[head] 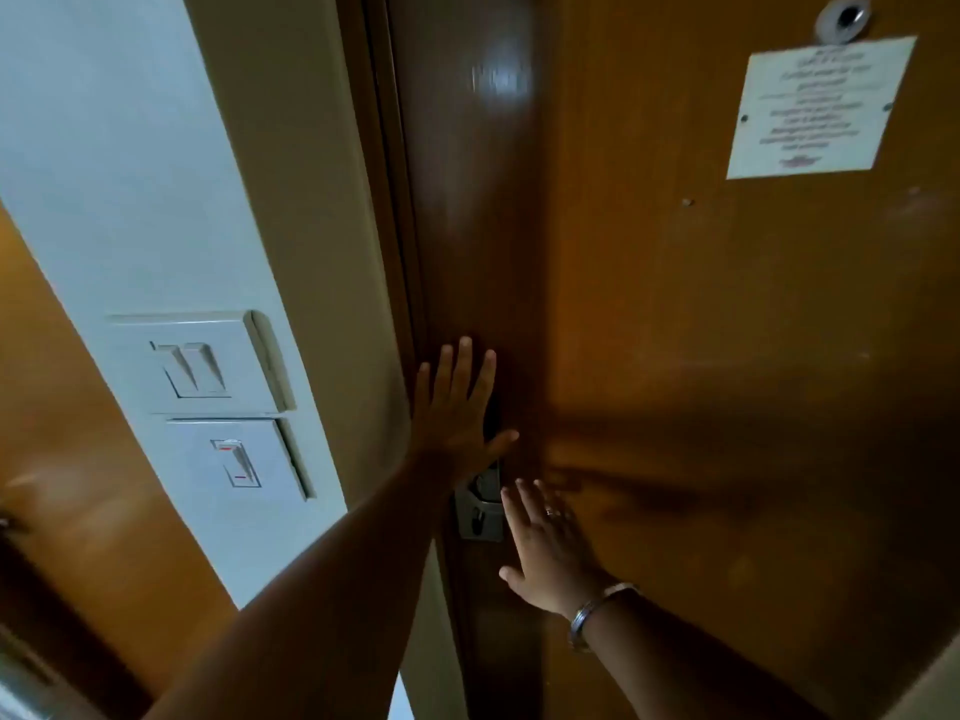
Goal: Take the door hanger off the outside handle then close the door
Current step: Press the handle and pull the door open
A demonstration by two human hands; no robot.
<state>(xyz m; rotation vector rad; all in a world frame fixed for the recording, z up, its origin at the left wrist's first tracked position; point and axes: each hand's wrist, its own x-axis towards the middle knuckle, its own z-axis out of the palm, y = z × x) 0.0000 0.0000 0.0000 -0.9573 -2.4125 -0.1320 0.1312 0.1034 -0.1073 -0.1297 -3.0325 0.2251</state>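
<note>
Both hands, left hand point(454, 407) and right hand point(550, 548), flat on door point(727, 356).

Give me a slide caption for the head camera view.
Both hands, left and right, pressed flat on the wooden door by its lock plate.

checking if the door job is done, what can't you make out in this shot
- Door hanger: not in the head view; nothing shows where it went.
- Lock plate: the left hand covers its upper part and any handle.
- Notice on the door: text too blurred to read.
- Latch: the door edge meets the frame in shadow; cannot tell if it caught.
- Right hand: flat on the door.
</note>
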